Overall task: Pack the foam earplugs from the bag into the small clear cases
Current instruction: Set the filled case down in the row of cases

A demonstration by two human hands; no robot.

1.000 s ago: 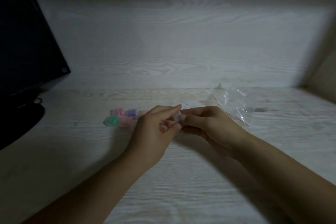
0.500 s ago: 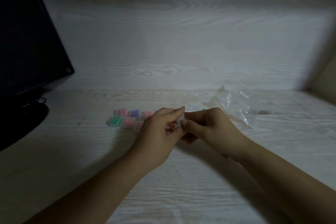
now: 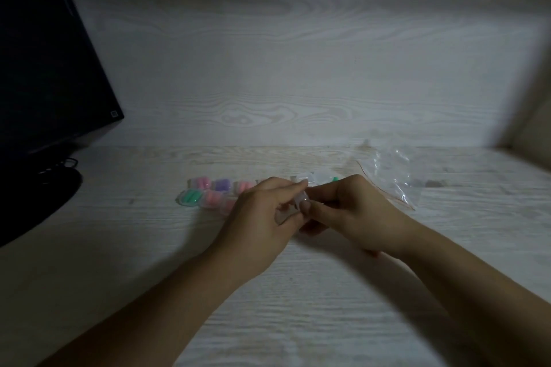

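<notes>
**Small clear case pinched between both hands above the table**

The left hand (image 3: 262, 217) and the right hand (image 3: 351, 211) are brought together over the middle of the table (image 3: 298, 322), fingertips meeting. A small clear case (image 3: 299, 202) is pinched between them: it is gripped by the left thumb and forefinger on one side and by the right thumb and fingers on the other. Whether the case is open or closed, and whether an earplug lies inside it, cannot be told, since most of it is hidden by the fingers and the picture is dim and soft there.

Just beyond the fingertips, another clear case (image 3: 307, 179) is seen lying on the table, and a green earplug (image 3: 335, 179) shows just beside it, behind the right hand.

To the left of the hands a cluster of filled cases is laid in two short rows, touching one another: a pink-filled case (image 3: 200, 182), a purple-filled case (image 3: 223, 185) and another pink one (image 3: 243, 186) in the far row, and a green-filled case (image 3: 188, 197) and a pink one (image 3: 213, 198) in the near row. The row's right end is covered by the left hand.

To the right of the hands, the clear zip bag (image 3: 393, 176) is found lying crumpled on the table; its contents cannot be made out.

At the far left a dark monitor (image 3: 44, 68) is stood on its round base (image 3: 35, 199), well apart from the cases.
</notes>
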